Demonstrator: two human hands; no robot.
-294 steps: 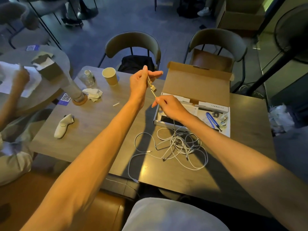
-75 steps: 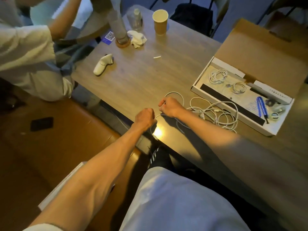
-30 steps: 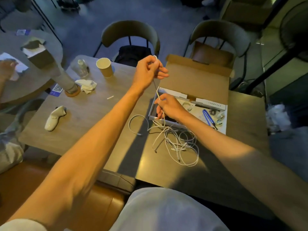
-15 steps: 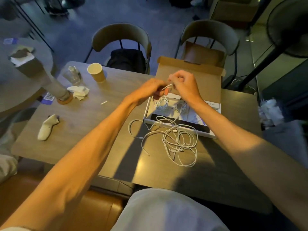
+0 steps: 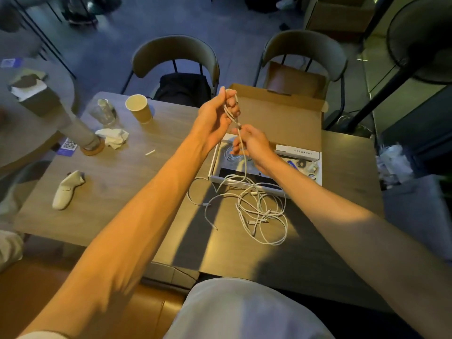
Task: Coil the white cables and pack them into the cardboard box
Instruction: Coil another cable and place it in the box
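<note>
On the table [image 5: 122,192], nearest the body, a loose tangle of cables [image 5: 259,211] lies just before the box [image 5: 281,113]. One cable [image 5: 241,145] is drawn taut from it. The right hand [image 5: 254,145], half a second ago level with the left over the box, is now lowered, fingers closed on the strand. The left hand [image 5: 217,113] is raised, fingers closed on the cable end. A new coil is judged begun. A coil [image 5: 230,154] already lies in the box.

Wood-grain table [image 5: 117,177] — matt cardboard box [image 5: 281,118].
</note>
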